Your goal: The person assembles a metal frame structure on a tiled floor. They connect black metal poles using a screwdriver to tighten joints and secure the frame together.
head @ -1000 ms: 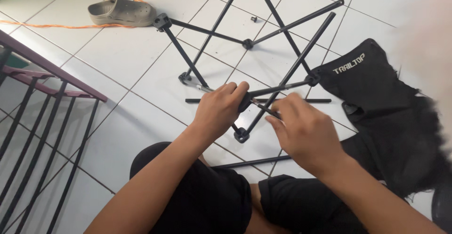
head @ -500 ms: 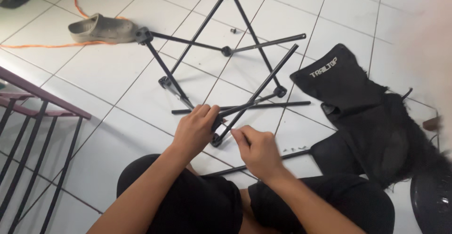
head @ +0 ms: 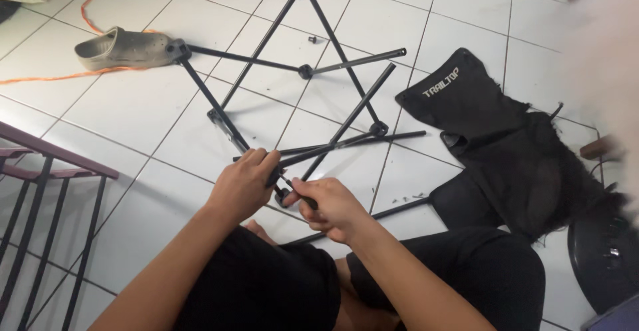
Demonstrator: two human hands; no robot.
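A black folding frame of thin metal poles (head: 313,71) lies spread on the white tiled floor (head: 133,105) in front of my knees. My left hand (head: 243,184) is closed around a pole close to the frame's nearest joint. My right hand (head: 329,206) grips a short dark rod right beside it, at the same joint. The joint itself is partly hidden by my fingers. I sit with both legs in black trousers (head: 266,291) just below the hands.
Black fabric with a bag-like shape (head: 492,151) lies to the right. A grey clog (head: 123,48) and an orange cord (head: 46,77) are at the upper left. A dark metal railing (head: 46,198) stands on the left, a round black object (head: 602,251) at lower right.
The view has drifted, so the frame sits higher and further off. Both hands stay at the nearest joint and have drawn closer together; the right hand now grips the short rod.
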